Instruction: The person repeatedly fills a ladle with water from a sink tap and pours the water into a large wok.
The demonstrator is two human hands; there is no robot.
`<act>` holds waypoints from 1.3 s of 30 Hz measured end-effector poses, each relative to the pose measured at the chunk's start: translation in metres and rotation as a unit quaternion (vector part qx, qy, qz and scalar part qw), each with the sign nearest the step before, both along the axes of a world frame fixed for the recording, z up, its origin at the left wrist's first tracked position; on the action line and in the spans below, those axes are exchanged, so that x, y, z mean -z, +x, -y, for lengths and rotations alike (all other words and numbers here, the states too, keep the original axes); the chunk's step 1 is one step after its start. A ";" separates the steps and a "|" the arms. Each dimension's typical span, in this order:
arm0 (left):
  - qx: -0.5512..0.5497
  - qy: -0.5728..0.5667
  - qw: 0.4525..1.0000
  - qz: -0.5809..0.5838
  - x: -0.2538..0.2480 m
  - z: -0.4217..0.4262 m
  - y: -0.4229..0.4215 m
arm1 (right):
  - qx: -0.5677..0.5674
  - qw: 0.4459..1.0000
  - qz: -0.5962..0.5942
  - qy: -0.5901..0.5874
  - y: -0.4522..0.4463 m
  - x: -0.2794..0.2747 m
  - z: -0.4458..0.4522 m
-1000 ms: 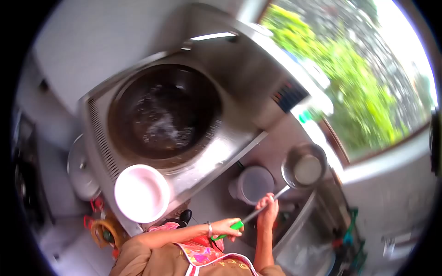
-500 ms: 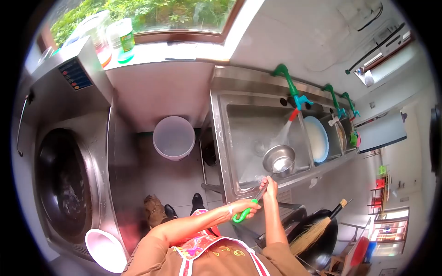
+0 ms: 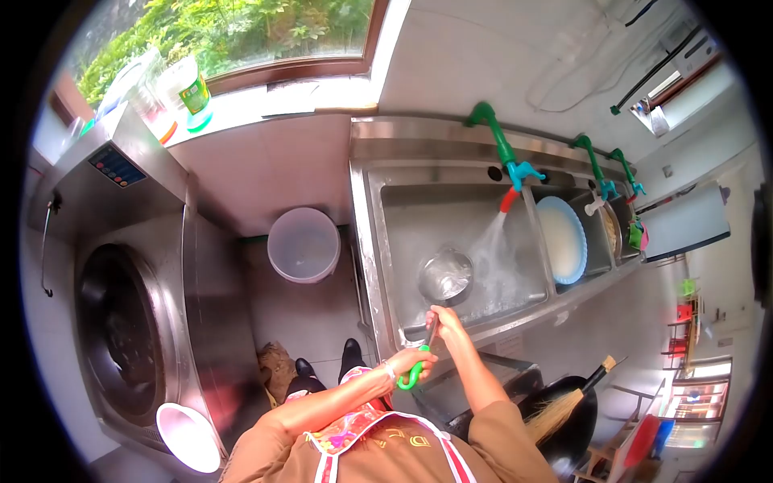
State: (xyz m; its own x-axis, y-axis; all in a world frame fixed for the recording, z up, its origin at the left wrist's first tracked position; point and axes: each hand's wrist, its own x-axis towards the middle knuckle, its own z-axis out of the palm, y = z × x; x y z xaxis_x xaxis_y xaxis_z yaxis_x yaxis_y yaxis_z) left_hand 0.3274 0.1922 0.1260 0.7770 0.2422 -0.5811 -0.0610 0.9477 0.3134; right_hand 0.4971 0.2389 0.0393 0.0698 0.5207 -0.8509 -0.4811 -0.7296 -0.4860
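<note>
A metal ladle with a long shaft and a green hooked end is held over the left sink basin. Around the green end of its handle, my left hand is closed. Farther up the shaft, nearer the bowl, my right hand grips it at the basin's front edge. Water runs from the red hose on the blue-green tap and splashes in the basin just right of the ladle bowl. What the bowl contains is hard to make out through the shine.
A blue-rimmed basin stands in the middle sink compartment. On the floor left of the sink is a translucent bucket. A large wok and a white bowl are at far left. A straw brush rests on a black wok at right.
Both hands and the ladle have shifted left. The bowl is now beside the water stream instead of under it, and the water spreads over the basin floor.
</note>
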 end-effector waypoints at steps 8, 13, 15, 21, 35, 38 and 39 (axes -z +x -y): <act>0.054 0.279 0.935 -0.211 -0.022 -0.014 -0.025 | 0.137 0.959 -0.244 0.049 -0.046 0.009 -0.025; 0.043 0.411 0.866 -0.283 -0.017 -0.010 -0.039 | 0.164 0.931 -0.284 0.163 -0.065 -0.014 -0.035; 0.040 0.404 0.871 -0.275 -0.027 -0.014 -0.048 | 0.154 0.941 -0.239 0.184 -0.071 -0.030 -0.038; 0.006 0.405 0.887 -0.221 -0.065 -0.011 -0.080 | 0.102 0.961 -0.150 0.211 -0.094 -0.084 -0.039; -0.124 0.436 0.863 -0.224 -0.115 0.055 -0.237 | -0.099 0.951 -0.141 0.257 -0.274 -0.160 -0.023; -0.186 0.429 0.836 -0.288 -0.118 0.081 -0.274 | -0.173 0.937 -0.193 0.236 -0.334 -0.162 -0.017; -0.196 0.431 0.818 -0.328 -0.120 0.088 -0.285 | -0.195 0.928 -0.221 0.228 -0.354 -0.159 -0.016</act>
State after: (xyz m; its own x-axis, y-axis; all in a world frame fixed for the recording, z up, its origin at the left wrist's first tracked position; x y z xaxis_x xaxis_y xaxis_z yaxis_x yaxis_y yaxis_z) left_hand 0.0420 0.1038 0.2462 0.1319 0.9366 -0.3245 0.1423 0.3061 0.9413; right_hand 0.1436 0.2551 0.1982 -0.5030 0.7455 -0.4374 -0.4489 -0.6578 -0.6049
